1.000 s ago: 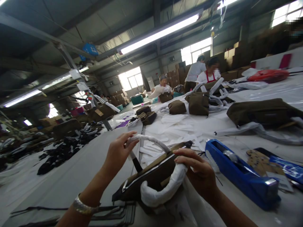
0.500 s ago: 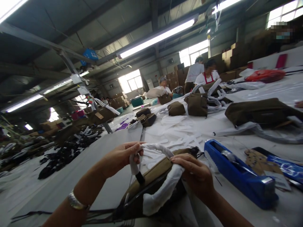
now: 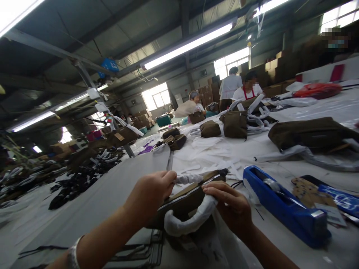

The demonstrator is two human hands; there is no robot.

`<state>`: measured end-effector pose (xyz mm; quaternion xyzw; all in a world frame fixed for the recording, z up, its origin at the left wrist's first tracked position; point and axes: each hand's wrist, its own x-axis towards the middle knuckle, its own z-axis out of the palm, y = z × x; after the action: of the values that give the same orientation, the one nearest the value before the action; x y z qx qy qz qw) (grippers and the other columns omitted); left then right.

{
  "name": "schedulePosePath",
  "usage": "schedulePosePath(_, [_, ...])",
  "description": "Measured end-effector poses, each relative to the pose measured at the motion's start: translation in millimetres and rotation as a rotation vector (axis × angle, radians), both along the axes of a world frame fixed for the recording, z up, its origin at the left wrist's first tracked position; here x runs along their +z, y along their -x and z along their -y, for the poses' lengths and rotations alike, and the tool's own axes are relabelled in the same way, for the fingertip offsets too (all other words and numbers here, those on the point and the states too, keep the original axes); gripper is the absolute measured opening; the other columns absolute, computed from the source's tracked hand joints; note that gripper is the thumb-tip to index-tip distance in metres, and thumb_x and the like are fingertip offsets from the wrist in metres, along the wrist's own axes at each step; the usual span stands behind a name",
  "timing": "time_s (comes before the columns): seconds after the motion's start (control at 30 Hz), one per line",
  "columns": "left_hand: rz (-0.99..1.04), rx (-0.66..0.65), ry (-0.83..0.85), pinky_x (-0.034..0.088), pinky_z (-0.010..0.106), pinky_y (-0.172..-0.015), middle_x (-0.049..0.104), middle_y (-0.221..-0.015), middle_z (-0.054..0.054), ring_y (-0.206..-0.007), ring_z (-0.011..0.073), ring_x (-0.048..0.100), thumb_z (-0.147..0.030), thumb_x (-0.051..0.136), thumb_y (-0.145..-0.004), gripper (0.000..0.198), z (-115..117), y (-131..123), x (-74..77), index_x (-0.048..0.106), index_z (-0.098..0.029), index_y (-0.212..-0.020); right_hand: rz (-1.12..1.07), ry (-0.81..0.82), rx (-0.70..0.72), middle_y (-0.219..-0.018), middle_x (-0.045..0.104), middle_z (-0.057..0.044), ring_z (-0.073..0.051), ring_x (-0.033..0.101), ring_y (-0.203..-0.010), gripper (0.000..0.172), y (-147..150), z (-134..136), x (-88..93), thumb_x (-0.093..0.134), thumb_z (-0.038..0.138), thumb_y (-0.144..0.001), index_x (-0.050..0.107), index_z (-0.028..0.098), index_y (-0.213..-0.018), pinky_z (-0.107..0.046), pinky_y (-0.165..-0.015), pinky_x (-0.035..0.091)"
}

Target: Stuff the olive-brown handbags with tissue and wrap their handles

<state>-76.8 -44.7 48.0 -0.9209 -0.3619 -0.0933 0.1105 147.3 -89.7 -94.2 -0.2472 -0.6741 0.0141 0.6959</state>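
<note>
An olive-brown handbag (image 3: 193, 200) with a silver zipper lies tilted on the table in front of me. Its two handles are wrapped in white padding. My left hand (image 3: 151, 194) is closed at the left end of the far handle (image 3: 188, 179); its fingertips are partly hidden. With thumb and fingers pressed together, my right hand (image 3: 232, 203) grips the near handle (image 3: 193, 220) at its right end, close to the zipper edge. The near handle arcs down over the front of the bag.
A blue tape dispenser (image 3: 286, 205) stands right of my right hand, beside brown tags (image 3: 311, 192). More brown bags (image 3: 311, 132) and white sheets (image 3: 202, 153) cover the table beyond. Dark straps (image 3: 84, 181) are heaped at left. Several people work at the back.
My left hand has turned over and pressed the far handle lower against the bag. The bag's top has tipped, showing the zipper. My right hand has stayed nearly in place.
</note>
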Motion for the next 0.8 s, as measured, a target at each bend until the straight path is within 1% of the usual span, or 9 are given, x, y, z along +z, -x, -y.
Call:
schedulePosePath(0.07, [-0.010,-0.037,-0.259,0.047,0.031,-0.067,0.073,-0.109,0.011,-0.093,0.0275,0.069,-0.007,0.049,-0.091,0.030,-4,-1,-8.0,0.064,-0.018,-0.113,0.024,-0.020,0.007,-0.108,0.072,-0.007,-0.020,0.069,-0.099,0.045,2,1,-2.1,0.054,-0.003,-0.087,0.068,0.024,-0.120,-0.034,-0.083,0.058])
schedulePosePath(0.17, [0.221,0.085,-0.293,0.047,0.033,-0.070,0.071,-0.121,0.014,-0.099,0.0294,0.070,-0.012,0.046,-0.094,0.027,-21,-3,-14.6,0.061,-0.019,-0.115,0.077,-0.057,0.027,-0.108,0.072,-0.008,-0.019,0.068,-0.098,0.046,5,2,-2.7,0.055,-0.004,-0.087,0.067,0.022,-0.123,-0.033,-0.082,0.058])
schedulePosePath(0.23, [0.369,0.204,-0.190,0.046,0.035,-0.068,0.074,-0.106,0.014,-0.087,0.0293,0.071,-0.017,0.050,-0.093,0.019,-33,-6,-13.8,0.059,-0.018,-0.110,0.106,-0.077,0.024,-0.109,0.072,-0.008,-0.019,0.068,-0.098,0.048,6,2,-0.7,0.055,-0.004,-0.087,0.066,0.022,-0.125,-0.033,-0.082,0.058])
schedulePosePath(0.33, [0.443,0.174,0.045,0.048,0.032,-0.068,0.073,-0.080,0.004,-0.071,0.0222,0.068,-0.019,0.053,-0.089,0.022,-39,-8,-3.8,0.055,-0.018,-0.111,0.099,-0.059,-0.030,-0.110,0.072,-0.007,-0.018,0.067,-0.101,0.047,5,-1,3.9,0.055,-0.004,-0.088,0.065,0.022,-0.126,-0.033,-0.085,0.057])
schedulePosePath(0.47, [0.655,0.007,0.919,0.050,0.025,-0.072,0.069,-0.081,0.000,-0.076,0.0158,0.065,-0.026,0.062,-0.088,0.043,-30,-6,17.8,0.053,-0.019,-0.130,0.041,-0.020,-0.139,-0.111,0.072,-0.006,-0.019,0.065,-0.106,0.046,8,-6,11.3,0.058,-0.001,-0.088,0.064,0.024,-0.125,-0.035,-0.091,0.055])
schedulePosePath(0.53, [0.721,-0.059,1.153,0.049,0.026,-0.076,0.070,-0.088,0.002,-0.081,0.0152,0.063,-0.035,0.065,-0.091,0.052,-26,-3,24.3,0.051,-0.020,-0.139,0.033,-0.002,-0.144,-0.112,0.072,-0.005,-0.020,0.065,-0.106,0.045,12,-5,16.0,0.060,0.001,-0.088,0.065,0.025,-0.125,-0.036,-0.092,0.054])
schedulePosePath(0.6, [0.717,-0.113,1.188,0.049,0.026,-0.079,0.071,-0.093,0.004,-0.082,0.0141,0.062,-0.038,0.063,-0.094,0.053,-24,-1,24.7,0.050,-0.022,-0.143,0.027,-0.002,-0.135,-0.113,0.072,-0.005,-0.020,0.065,-0.108,0.044,18,-4,20.9,0.060,0.003,-0.088,0.065,0.026,-0.126,-0.036,-0.094,0.054])
schedulePosePath(0.7, [0.656,-0.183,1.169,0.048,0.026,-0.078,0.072,-0.097,0.004,-0.082,0.0130,0.062,-0.036,0.063,-0.096,0.054,-23,1,15.2,0.048,-0.025,-0.146,-0.001,0.020,-0.141,-0.121,0.070,-0.004,-0.019,0.064,-0.115,0.043,25,-4,25.6,0.058,0.005,-0.090,0.064,0.027,-0.126,-0.035,-0.100,0.051])
schedulePosePath(0.8, [0.695,-0.210,1.152,0.046,0.023,-0.070,0.071,-0.094,0.003,-0.077,0.0119,0.060,-0.039,0.064,-0.095,0.055,-23,5,-1.2,0.048,-0.026,-0.146,-0.001,0.184,-0.127,-0.132,0.066,-0.003,-0.018,0.059,-0.125,0.044,29,-9,24.8,0.054,0.011,-0.094,0.059,0.027,-0.134,-0.032,-0.108,0.046])
